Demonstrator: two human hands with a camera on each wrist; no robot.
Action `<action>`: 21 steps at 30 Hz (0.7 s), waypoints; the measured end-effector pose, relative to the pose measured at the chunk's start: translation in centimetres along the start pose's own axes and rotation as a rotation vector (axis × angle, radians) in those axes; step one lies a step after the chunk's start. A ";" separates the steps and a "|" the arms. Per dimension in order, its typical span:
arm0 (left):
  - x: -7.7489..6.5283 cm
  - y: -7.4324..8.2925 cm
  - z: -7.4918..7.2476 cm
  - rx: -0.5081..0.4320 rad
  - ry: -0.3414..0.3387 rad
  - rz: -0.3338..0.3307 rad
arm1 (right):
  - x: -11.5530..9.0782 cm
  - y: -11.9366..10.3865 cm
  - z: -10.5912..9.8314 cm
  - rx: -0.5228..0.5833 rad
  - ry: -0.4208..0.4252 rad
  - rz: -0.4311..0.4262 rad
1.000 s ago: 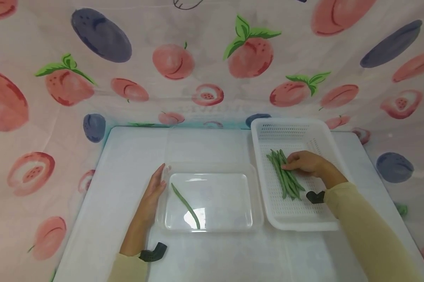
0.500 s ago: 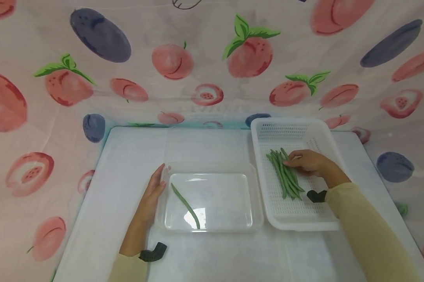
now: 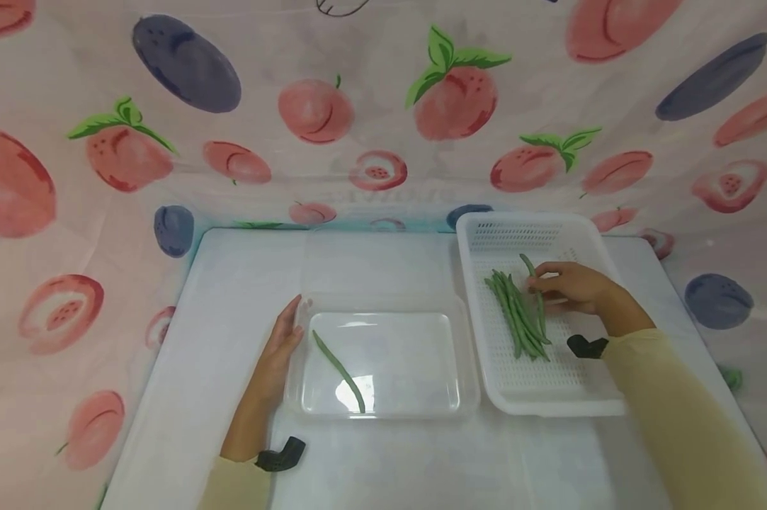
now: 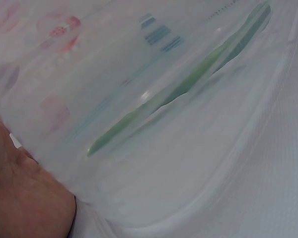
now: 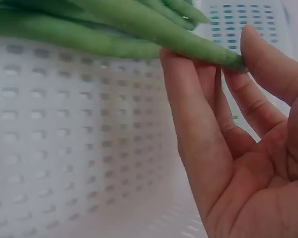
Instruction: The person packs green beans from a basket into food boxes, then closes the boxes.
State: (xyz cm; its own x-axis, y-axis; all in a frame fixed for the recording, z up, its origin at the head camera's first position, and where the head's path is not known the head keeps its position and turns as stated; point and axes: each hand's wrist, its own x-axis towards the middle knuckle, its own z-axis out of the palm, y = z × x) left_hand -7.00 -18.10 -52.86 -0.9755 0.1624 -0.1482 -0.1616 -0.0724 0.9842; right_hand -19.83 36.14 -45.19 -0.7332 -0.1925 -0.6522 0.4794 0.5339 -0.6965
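My right hand (image 3: 573, 289) pinches one green bean (image 3: 540, 310) between thumb and fingers, over the white perforated basket (image 3: 493, 397). Close up in the right wrist view, the thumb and fingers meet at one end of that bean (image 5: 154, 26). To its left, a loose bunch of green beans (image 3: 513, 315) lies on the basket floor. My left hand (image 3: 279, 354) rests with extended fingers along the left wall of a clear plastic container (image 3: 383, 303). Inside the container lies a single, slightly curved green bean (image 3: 340, 370), also seen through the plastic in the left wrist view.
Container and basket stand side by side on a white table (image 3: 383, 471), close together. A fruit-print cloth (image 3: 383, 92) hangs behind the table and around its sides. Dark curved pieces (image 3: 281, 455) show at both wrists.
My right hand has moved slightly right and back, drawing one green bean partly away from the bunch. The left hand and the container stay in place.
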 end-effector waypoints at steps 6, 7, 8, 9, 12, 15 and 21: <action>0.0 0.1 0.0 0.003 0.003 -0.004 | -1.5 -1.2 -0.1 0.042 -0.020 -0.010; 0.0 0.1 0.0 0.006 0.005 -0.005 | -1.8 -1.4 -0.1 0.048 -0.024 -0.014; 0.0 0.1 0.0 0.008 0.006 -0.004 | -2.0 -1.5 0.0 0.053 -0.026 -0.019; 0.0 0.2 0.0 0.010 0.005 -0.002 | -2.3 -1.8 0.1 0.058 -0.027 -0.025; 0.0 0.3 0.1 0.007 0.002 0.005 | -3.1 -2.5 0.6 0.059 -0.033 -0.048; 0.0 0.4 0.1 0.015 0.003 0.003 | -3.8 -3.3 1.3 0.065 -0.047 -0.079; 0.0 0.3 0.0 0.032 0.011 -0.003 | -4.7 -4.7 3.0 0.122 -0.151 -0.151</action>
State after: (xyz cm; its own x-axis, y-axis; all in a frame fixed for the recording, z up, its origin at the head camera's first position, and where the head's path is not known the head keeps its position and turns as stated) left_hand -7.02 -18.10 -52.58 -0.9766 0.1521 -0.1524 -0.1601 -0.0402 0.9863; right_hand -17.20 32.07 -39.71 -0.7251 -0.3880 -0.5689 0.4311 0.3884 -0.8144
